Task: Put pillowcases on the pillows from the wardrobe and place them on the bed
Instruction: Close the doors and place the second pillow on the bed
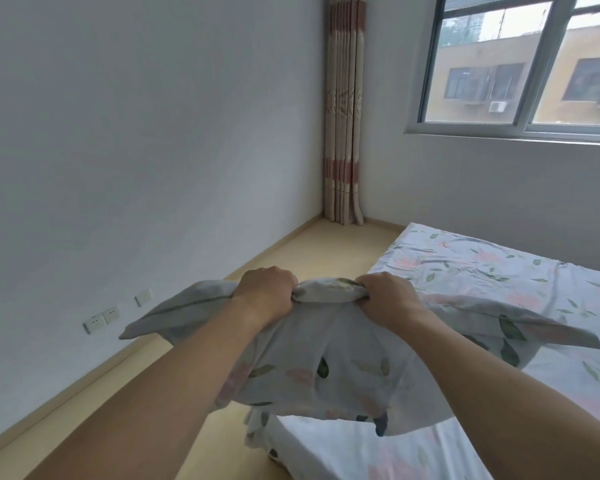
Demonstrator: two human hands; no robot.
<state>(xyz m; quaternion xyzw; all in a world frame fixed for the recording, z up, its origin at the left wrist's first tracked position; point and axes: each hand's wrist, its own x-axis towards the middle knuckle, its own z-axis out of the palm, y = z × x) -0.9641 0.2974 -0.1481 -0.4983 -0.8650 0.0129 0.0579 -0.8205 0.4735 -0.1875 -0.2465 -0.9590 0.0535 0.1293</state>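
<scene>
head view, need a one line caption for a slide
Both hands, left hand and right hand, grip a bunched floral pillowcase above the corner of the bed.

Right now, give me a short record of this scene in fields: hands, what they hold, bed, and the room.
left hand: fist closed on the bunched edge of the pillowcase
right hand: fist closed on the same edge, close beside the left
pillowcase: floral, held up in the air, hanging down with corners flaring to both sides
pillow: cannot tell whether one is inside
bed: at right, covered in a matching floral sheet, no pillow on the visible part
curtain: drawn back in the corner
window: above the bed
sockets: low on the left wall
</scene>
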